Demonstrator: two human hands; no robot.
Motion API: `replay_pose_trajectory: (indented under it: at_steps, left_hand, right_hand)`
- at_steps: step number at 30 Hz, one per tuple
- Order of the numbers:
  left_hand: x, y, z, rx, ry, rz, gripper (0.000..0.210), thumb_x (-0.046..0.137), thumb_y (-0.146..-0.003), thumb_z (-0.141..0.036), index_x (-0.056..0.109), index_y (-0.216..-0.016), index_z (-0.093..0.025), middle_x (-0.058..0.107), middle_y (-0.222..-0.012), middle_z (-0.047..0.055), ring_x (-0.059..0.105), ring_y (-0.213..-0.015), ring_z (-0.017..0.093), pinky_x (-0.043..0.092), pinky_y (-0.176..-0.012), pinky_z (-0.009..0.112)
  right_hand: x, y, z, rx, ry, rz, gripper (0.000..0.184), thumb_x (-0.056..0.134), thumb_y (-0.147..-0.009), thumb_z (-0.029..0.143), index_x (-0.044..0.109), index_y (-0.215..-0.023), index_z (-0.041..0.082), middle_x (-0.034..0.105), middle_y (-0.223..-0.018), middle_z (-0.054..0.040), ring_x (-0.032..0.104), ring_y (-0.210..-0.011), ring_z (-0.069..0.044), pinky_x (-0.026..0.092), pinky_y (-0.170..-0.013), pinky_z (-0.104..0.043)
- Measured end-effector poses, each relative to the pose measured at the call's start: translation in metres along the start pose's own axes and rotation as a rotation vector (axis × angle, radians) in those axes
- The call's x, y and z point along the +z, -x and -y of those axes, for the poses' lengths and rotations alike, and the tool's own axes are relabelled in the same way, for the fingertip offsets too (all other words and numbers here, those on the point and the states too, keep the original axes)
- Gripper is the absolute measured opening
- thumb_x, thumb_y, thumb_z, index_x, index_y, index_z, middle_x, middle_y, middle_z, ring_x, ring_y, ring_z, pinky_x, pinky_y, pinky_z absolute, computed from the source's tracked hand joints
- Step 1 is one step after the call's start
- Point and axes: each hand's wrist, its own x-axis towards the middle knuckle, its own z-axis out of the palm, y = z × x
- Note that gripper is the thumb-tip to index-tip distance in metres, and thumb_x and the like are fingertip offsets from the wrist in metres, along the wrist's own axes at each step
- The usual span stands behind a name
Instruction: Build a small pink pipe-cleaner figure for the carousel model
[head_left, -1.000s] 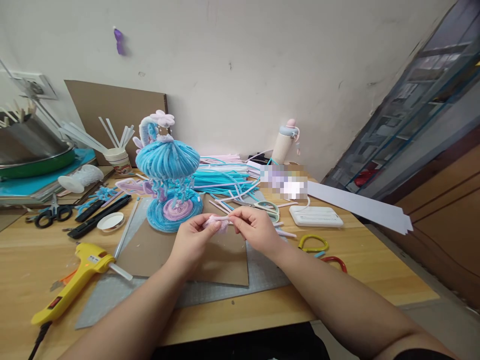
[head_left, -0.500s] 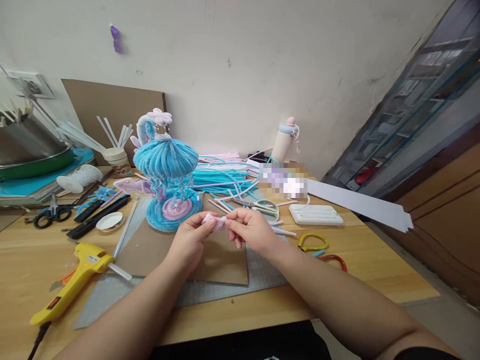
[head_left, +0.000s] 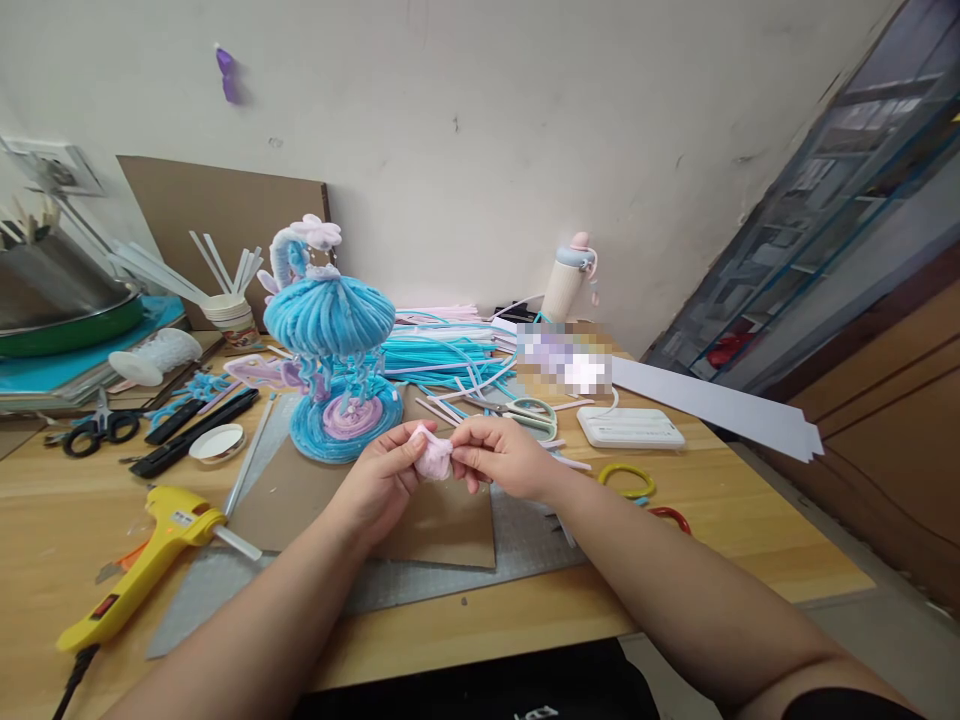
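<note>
Between my hands is a small, fuzzy pale pink piece, seemingly bent pipe cleaner. My left hand pinches its left side between thumb and fingers. On its right edge, the fingertips of my right hand are closed. Both hands are above a brown cardboard sheet. Just beyond my left hand stands a blue fuzzy jellyfish-shaped ornament, with a coiled blue and pink base and a pale flower on top.
A yellow glue gun lies at the left, near black-handled scissors. Behind my hands are blue pipe cleaners and pale-handled scissors. To the right are a white power bank-like box and a yellow scissor handle.
The pink piece has turned in my fingers and now shows a wider, rounder face hanging lower. My hands stay nearly in place, and the view has shifted slightly.
</note>
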Motion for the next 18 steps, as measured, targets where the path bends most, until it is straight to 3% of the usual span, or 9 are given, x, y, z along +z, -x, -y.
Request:
replay_pose_trajectory:
  at_steps: [5, 12, 18]
  left_hand:
    - [0.0, 0.002, -0.002, -0.008, -0.014, 0.078, 0.021, 0.074, -0.068, -0.024, 0.069, -0.086, -0.014, 0.069, -0.074, 0.004, 0.062, -0.065, 0.014, 0.047, -0.062, 0.023]
    - [-0.003, 0.005, -0.007, -0.149, -0.254, 0.326, 0.021, 0.074, -0.068, -0.028, 0.069, -0.082, -0.013, 0.069, -0.077, 0.007, 0.062, -0.066, 0.016, 0.046, -0.063, 0.026]
    - [-0.004, 0.006, -0.014, -0.148, -0.677, 0.392, 0.021, 0.069, -0.074, -0.028, 0.066, -0.086, -0.011, 0.066, -0.074, 0.006, 0.059, -0.068, 0.014, 0.045, -0.065, 0.025]
  right_hand:
    - [-0.002, 0.002, 0.004, 0.174, -0.163, 0.103, 0.029, 0.065, -0.074, 0.04, 0.052, -0.071, 0.014, 0.06, -0.057, 0.0021, 0.053, -0.04, -0.005, 0.029, -0.035, -0.014]
    - [-0.006, 0.006, 0.005, 0.506, -0.47, 0.423, 0.013, 0.064, -0.067, 0.019, 0.055, -0.07, 0.009, 0.055, -0.052, 0.0013, 0.046, -0.035, -0.004, 0.026, -0.032, -0.013]
    - [-0.004, 0.0, -0.014, 0.729, -0.432, 0.417, 0.011, 0.058, -0.063, 0.013, 0.056, -0.074, 0.01, 0.057, -0.052, 0.0004, 0.045, -0.034, -0.004, 0.027, -0.03, -0.01]
